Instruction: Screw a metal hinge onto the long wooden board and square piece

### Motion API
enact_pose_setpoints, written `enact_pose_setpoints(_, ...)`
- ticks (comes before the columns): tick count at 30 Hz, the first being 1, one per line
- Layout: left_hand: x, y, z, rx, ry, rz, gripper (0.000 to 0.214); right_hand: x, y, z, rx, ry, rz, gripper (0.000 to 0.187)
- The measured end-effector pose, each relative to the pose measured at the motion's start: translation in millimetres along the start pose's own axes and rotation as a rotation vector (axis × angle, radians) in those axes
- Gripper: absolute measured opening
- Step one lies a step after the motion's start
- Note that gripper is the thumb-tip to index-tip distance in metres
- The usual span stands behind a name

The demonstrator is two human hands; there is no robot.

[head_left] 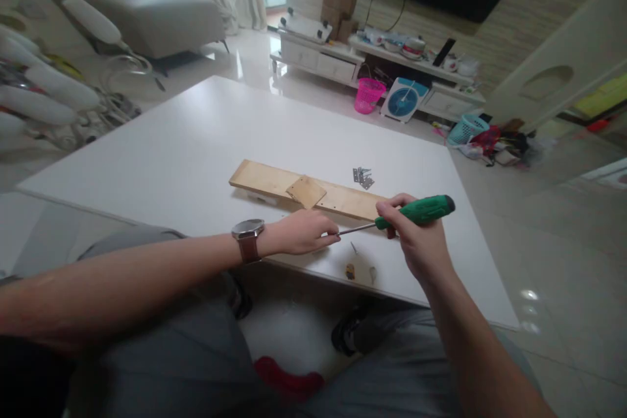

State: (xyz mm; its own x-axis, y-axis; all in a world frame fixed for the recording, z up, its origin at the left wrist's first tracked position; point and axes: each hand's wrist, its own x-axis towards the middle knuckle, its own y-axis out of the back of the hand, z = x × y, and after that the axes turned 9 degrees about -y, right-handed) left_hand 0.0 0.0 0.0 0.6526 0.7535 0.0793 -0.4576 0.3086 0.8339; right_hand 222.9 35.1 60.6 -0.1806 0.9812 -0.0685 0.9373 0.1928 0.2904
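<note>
A green-handled screwdriver point(414, 211) is gripped in my right hand point(421, 241), its metal shaft pointing left. The shaft's tip reaches the pinched thumb and finger of my left hand point(304, 232); whatever sits between those fingertips is too small to make out. Just beyond my hands lies a long wooden board point(267, 177) with a few dark holes. A small square wooden piece point(307, 192) rests on it, turned like a diamond. Nearer me on the white table point(181, 137) are a screw point(354, 248), a small yellow-brown object point(349, 271) and a small metal piece point(373, 273).
Several metal hinges or plates point(362, 177) lie in a loose pile behind the board. The table's front edge runs close above my knees. Across the floor stand a pink basket point(368, 95), a blue-and-white fan point(403, 100) and a low cabinet point(318, 60).
</note>
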Motion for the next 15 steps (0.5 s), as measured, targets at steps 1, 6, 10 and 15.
enact_pose_setpoints(1,-0.1,-0.5,-0.1,0.001,0.002,-0.004,0.034,-0.2,-0.5,-0.1,-0.003,-0.003,-0.002,0.03)
enact_pose_setpoints(6,0.2,-3.3,-0.9,0.012,0.003,-0.017,0.033,0.9,-4.2,0.0,0.058,-0.001,-0.02,0.032)
enact_pose_setpoints(10,1.1,-6.5,-1.8,0.022,0.029,-0.027,0.034,1.9,-7.4,0.0,0.152,0.016,-0.054,0.044)
enact_pose_setpoints(15,3.3,-14.0,-3.8,-0.018,0.039,-0.004,0.029,-0.7,-14.4,0.5,0.158,0.049,-0.076,0.041)
